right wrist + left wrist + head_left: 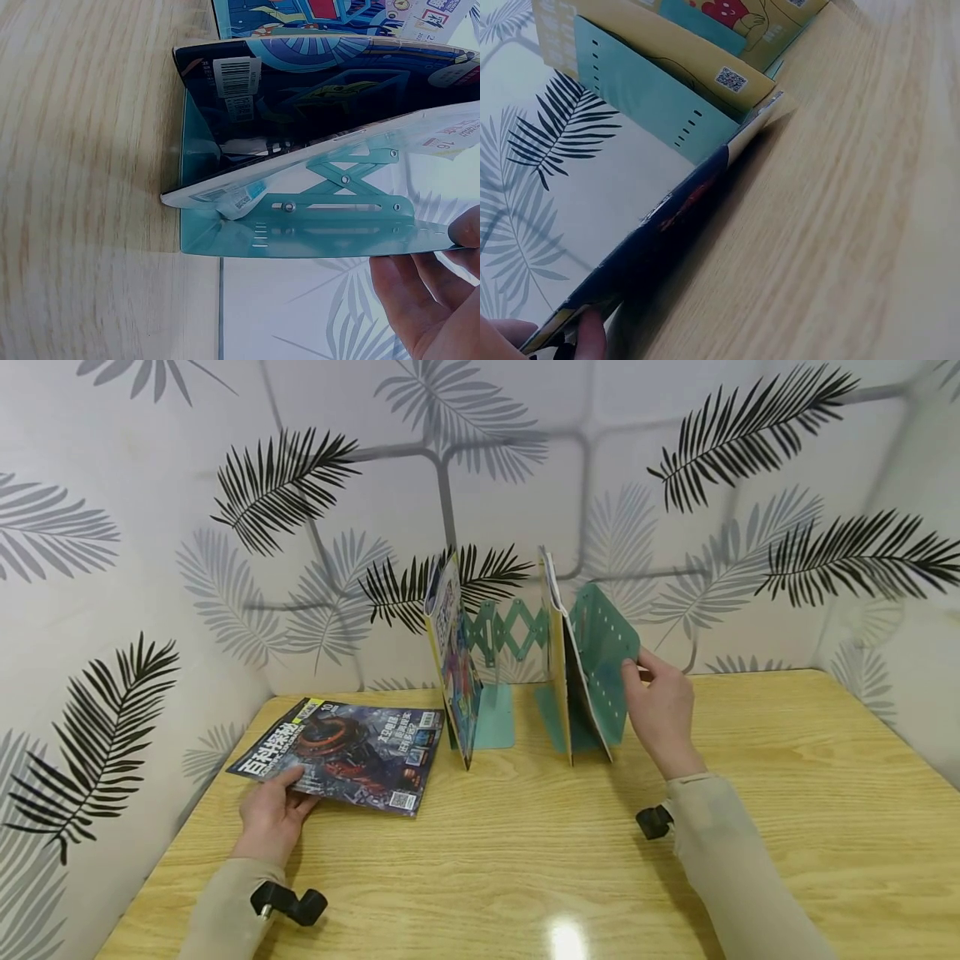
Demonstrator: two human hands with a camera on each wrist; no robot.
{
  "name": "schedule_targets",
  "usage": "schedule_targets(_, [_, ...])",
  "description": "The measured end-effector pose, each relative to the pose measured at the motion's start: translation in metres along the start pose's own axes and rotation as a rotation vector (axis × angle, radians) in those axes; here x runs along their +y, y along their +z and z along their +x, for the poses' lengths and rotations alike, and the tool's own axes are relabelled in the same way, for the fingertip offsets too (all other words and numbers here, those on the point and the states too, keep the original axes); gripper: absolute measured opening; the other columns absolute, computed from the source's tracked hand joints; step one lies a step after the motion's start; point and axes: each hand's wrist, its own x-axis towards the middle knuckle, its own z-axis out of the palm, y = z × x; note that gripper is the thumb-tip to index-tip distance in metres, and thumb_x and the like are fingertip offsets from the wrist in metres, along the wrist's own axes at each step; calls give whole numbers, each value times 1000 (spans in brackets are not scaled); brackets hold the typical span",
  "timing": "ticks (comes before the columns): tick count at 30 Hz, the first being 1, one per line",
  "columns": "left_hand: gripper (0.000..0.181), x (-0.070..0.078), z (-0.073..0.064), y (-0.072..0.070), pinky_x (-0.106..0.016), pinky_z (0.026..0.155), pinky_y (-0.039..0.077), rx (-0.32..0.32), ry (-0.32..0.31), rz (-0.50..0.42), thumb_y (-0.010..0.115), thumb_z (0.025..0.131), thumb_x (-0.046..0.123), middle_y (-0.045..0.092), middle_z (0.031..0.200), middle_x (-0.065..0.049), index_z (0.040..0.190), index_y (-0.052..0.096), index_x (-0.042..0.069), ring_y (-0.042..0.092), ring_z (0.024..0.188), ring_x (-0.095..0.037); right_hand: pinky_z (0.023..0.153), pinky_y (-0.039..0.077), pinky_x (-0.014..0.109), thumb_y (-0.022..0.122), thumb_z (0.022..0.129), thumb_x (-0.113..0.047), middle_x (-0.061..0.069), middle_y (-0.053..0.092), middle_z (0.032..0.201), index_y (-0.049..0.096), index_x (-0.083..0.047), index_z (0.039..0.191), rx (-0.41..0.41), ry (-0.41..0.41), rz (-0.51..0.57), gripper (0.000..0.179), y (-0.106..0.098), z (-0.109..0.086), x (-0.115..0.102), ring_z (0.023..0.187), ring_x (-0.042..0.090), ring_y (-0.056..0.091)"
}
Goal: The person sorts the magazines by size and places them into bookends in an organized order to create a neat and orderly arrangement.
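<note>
My left hand (272, 814) grips a dark magazine (367, 747) by its near left edge, thumb on the cover. The magazine lies face up at a slight slant, low over the table's left side; in the left wrist view its edge (667, 210) slopes toward the book rack. With thumb and fingers my right hand (663, 714) pinches the right end plate (611, 643) of a teal expandable metal book rack. One book (459, 668) stands by the rack's left part. Toward the right plate stands another book or magazine (558, 643), its covers spread apart at the bottom.
The rack's crossed linkage (517, 631) spans the gap between the standing books. Its flat teal base (495, 718) rests on the wooden table (480, 860). A leaf-patterned wall (315, 527) closes off the back and left. Each wrist carries a black camera mount (288, 902).
</note>
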Motion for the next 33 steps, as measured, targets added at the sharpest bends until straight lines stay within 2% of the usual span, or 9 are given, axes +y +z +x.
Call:
schedule_targets(3, [61,-2,-2,-3,-39,93,52,13,8,37,51,100,4,68,113,3,155,26,10,64,106,-12,76,54,49,51,102,-23,15,71,109,70,-9,125,-6,-1,-3,33,1,0,0,94,33,68])
schedule_targets(5, [59,-2,-2,-5,-37,82,57,22,14,38,53,100,5,72,91,6,154,29,11,69,91,-11,75,54,49,51,102,-23,15,71,110,70,-10,125,-10,2,-4,33,2,0,0,94,33,67])
schedule_targets(7, [59,-3,-2,-6,-34,73,59,19,29,37,54,99,5,71,81,7,153,30,10,70,83,-11,75,54,48,51,101,-23,15,71,109,70,-10,125,-9,5,-4,33,2,0,0,94,33,67])
schedule_targets(11, [57,-3,-3,-5,-34,69,59,17,60,29,55,98,2,72,80,5,150,32,8,71,83,-13,74,54,48,52,101,-23,15,71,111,68,-9,127,-4,5,-4,34,2,1,0,94,33,68])
schedule_targets(18, [33,2,-7,-1,-34,64,60,27,87,-9,56,96,-1,72,77,0,127,49,7,72,76,-15,75,54,48,51,101,-23,15,71,110,69,-9,126,2,1,-7,33,1,1,1,94,33,68])
schedule_targets(24, [25,8,-6,4,-37,60,60,55,149,-23,60,96,3,72,77,-2,120,55,6,72,69,-18,75,54,48,51,101,-24,15,71,109,69,-9,126,4,6,-8,34,1,1,0,93,33,68])
schedule_targets(28, [22,11,-7,7,-36,52,58,84,201,3,63,94,5,71,74,-3,116,57,3,71,64,-18,75,54,47,51,101,-25,15,71,110,69,-10,126,4,9,-11,34,1,0,0,94,32,68])
schedule_targets(33, [22,13,-11,10,-31,45,56,88,279,80,65,93,5,69,70,0,114,58,3,69,58,-14,76,53,47,51,101,-24,15,70,112,68,-10,128,-4,12,-3,34,1,0,-1,95,33,68])
